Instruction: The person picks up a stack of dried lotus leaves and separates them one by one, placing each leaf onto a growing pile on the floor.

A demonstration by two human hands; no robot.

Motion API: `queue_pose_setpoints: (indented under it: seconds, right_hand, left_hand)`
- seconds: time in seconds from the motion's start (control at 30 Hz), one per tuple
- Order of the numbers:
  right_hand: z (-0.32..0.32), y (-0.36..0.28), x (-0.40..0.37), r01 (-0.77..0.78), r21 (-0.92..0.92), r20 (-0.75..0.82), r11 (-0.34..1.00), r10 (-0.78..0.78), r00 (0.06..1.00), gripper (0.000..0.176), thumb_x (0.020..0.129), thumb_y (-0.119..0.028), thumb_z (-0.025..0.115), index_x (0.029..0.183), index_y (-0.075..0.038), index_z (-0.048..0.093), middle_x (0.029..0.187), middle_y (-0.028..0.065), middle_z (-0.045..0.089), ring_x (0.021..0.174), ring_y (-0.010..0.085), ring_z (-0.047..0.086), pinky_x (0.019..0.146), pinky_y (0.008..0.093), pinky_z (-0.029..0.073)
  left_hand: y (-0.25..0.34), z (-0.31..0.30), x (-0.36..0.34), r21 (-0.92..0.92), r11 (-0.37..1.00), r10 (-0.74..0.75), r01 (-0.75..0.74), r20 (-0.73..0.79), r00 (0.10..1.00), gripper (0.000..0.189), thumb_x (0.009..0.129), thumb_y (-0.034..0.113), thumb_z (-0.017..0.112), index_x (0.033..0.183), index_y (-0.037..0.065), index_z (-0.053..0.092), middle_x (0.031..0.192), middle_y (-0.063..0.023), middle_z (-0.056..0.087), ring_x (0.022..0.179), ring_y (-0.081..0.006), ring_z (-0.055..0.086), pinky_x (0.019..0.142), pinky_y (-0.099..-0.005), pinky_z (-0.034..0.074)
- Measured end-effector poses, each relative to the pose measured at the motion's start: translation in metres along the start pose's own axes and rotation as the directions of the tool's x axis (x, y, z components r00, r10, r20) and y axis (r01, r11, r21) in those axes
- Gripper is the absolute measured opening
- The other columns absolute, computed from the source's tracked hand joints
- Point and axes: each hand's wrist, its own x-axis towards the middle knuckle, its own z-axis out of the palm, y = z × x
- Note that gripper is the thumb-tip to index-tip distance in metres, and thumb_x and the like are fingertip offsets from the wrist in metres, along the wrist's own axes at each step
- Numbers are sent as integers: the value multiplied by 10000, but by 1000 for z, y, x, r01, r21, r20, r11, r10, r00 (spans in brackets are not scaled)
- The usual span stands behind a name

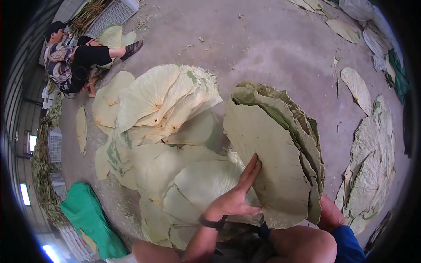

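Note:
A thick stack of large dried lotus leaves stands on edge, tilted, in front of my knees. My left hand rests against its pale near face, fingers stretched out and thumb spread. A dark band circles my left wrist. My right arm reaches behind the stack's right side; the fingers there are hidden by the leaves. Left of the stack lie more flat, overlapping pale leaves, reaching under my left forearm. Beyond them is a higher pile of folded, ribbed leaves.
A person sits at the upper left beside a white crate. A green cloth lies at lower left. More leaves are piled on the right, with plastic sheeting at the upper right. Leaf scraps dot the concrete floor.

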Motion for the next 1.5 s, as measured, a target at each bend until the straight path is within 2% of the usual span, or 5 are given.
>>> queue_pose_setpoints:
  seconds: [0.33, 0.63, 1.03, 1.27, 1.5]
  right_hand:
    - [-16, 7, 4, 20, -42, -16, 999, -21, 1000, 355, 976, -171, 632, 1298, -25, 603, 1454, 123, 466, 1308, 237, 477, 1065, 370, 411]
    - [-14, 42, 11, 23, 227, -98, 974, 0, 995, 205, 951, -87, 636, 1145, -51, 690, 1435, 123, 479, 1333, 243, 452, 1106, 400, 366]
    - [10, 118, -2, -129, 419, -193, 899, 227, 955, 131, 950, -116, 645, 1072, -72, 669, 1347, 93, 558, 1175, 158, 537, 1030, 353, 434]
    - [51, -85, 17, -135, -433, 51, 891, 173, 984, 475, 999, -205, 582, 1441, -70, 477, 1362, 132, 575, 1170, 188, 571, 1034, 359, 448]
    - [134, -146, 19, 327, -464, 331, 823, -182, 926, 631, 978, -245, 594, 1522, -57, 336, 1293, 232, 530, 1019, 344, 625, 938, 388, 508]
  left_hand:
    - [-13, -3, 14, -230, 972, 68, -54, 50, 996, 1280, 683, 589, 821, 1578, 10, 112, 1641, -232, -97, 1529, -343, -55, 1219, -468, 82]
    - [-55, 43, 25, -663, 747, -279, -35, -362, 890, 326, 919, -26, 551, 1238, 37, 574, 1348, -59, 417, 1311, -188, 407, 1122, -337, 308]
    - [-91, 58, 27, -465, 878, -394, 118, -559, 730, 324, 992, 146, 558, 1288, 16, 577, 1207, -81, 637, 1082, -148, 587, 933, -324, 481]
    - [54, 8, -21, -572, 818, -313, -55, -524, 793, 407, 964, 2, 513, 1371, 21, 531, 1329, -78, 570, 1237, -167, 511, 1071, -310, 384]
    - [164, 23, -133, -179, 980, -177, 84, -605, 777, 472, 985, 291, 558, 1369, 18, 526, 1264, -76, 606, 1118, -166, 594, 955, -333, 471]
